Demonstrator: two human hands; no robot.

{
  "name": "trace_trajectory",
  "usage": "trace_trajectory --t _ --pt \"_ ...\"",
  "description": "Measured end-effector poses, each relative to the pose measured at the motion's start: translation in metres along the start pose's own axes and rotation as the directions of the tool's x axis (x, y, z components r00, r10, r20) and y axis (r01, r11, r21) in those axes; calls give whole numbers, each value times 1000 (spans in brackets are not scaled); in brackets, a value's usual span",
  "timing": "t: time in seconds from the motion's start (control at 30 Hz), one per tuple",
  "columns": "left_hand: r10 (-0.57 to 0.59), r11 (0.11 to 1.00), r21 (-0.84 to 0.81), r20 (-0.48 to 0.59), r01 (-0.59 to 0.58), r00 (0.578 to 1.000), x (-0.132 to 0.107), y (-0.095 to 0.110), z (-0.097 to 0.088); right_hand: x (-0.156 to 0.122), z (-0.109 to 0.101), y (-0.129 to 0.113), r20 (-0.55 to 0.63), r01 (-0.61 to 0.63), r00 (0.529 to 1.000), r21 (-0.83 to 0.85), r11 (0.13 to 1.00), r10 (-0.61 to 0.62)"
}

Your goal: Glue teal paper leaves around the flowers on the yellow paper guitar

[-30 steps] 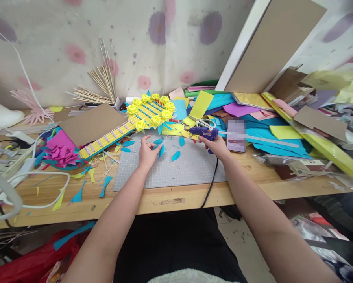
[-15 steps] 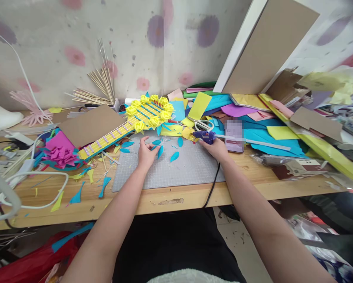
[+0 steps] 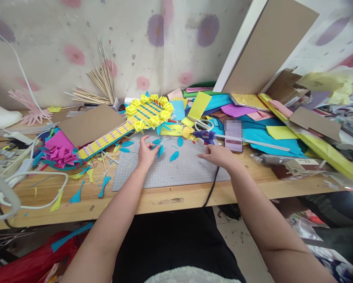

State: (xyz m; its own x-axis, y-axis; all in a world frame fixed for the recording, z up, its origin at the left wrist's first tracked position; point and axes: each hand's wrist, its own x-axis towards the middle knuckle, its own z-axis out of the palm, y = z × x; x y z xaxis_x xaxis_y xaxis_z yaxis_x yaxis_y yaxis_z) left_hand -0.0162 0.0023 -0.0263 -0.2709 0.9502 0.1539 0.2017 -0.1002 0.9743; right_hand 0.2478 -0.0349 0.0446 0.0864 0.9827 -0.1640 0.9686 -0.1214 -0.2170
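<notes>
My left hand point(image 3: 147, 152) pinches a blue paper leaf point(image 3: 160, 151) between thumb and fingertips, above the grey cutting mat point(image 3: 191, 171). Another blue leaf shows just behind those fingers, and more lie loose on the mat, one leaf point(image 3: 174, 156) to the right. A blue glue gun point(image 3: 204, 136) rests at the mat's back edge with a white glue stick out of its rear. My right hand point(image 3: 216, 155) is just in front of it, empty, fingers apart. Behind my left hand lies a yellow paper guitar point(image 3: 126, 127) edged with yellow paper flowers.
A phone point(image 3: 234, 137) and white-handled scissors point(image 3: 204, 125) lie near the glue gun. Coloured paper sheets point(image 3: 270, 137) pile up at the back right. Wooden sticks point(image 3: 102, 84) stand at the back left. White cables point(image 3: 64, 184) and blue scraps point(image 3: 104, 186) spread over the left side.
My right hand has let go of the glue gun and drawn back toward me, slightly to the right. The left hand and its leaf stay in place.
</notes>
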Motion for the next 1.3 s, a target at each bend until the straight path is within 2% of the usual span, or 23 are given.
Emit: trace_trajectory --t 0.1,0.17,0.2,0.23,0.27,0.3,0.37,0.53,0.7,0.87,1.0,1.3 --pt "3 1000 0 4 -3 1000 0 0 0 2 -1 -29 -82 103 992 162 981 -91" --pt "5 1000 0 6 -5 1000 0 0 0 11 5 -53 -135 176 982 429 886 -129" --pt "3 1000 0 5 -3 1000 0 -1 0 16 10 -65 -116 182 983 608 773 -140" --pt "-1 1000 -1 4 1 1000 0 0 0 21 16 -76 -46 124 989 777 617 -141" --pt "-5 1000 -1 3 5 1000 0 0 0 26 23 -87 15 48 991 890 454 -135" --pt "-8 1000 -1 1 8 1000 -1 0 0 31 31 -97 68 -21 989 944 330 -130" --pt "-2 1000 0 1 2 1000 -1 -1 0 37 46 -113 129 -105 986 972 211 -104" --pt "17 1000 -19 6 -17 1000 0 -2 -1 46 64 -129 125 -119 991 982 148 -36" --pt "10 999 -50 -16 -10 1000 1 -2 -1 49 65 -130 113 -107 993 983 148 -36" --pt "-71 989 -135 -26 67 997 -2 3 -1 45 68 -131 93 -87 993 993 81 -74" --pt "-86 986 -146 -22 82 996 -3 7 -1 45 69 -130 81 -77 993 996 50 -84" --pt "-87 984 -153 7 87 996 -3 5 0 49 67 -126 54 -50 996 998 49 -68"
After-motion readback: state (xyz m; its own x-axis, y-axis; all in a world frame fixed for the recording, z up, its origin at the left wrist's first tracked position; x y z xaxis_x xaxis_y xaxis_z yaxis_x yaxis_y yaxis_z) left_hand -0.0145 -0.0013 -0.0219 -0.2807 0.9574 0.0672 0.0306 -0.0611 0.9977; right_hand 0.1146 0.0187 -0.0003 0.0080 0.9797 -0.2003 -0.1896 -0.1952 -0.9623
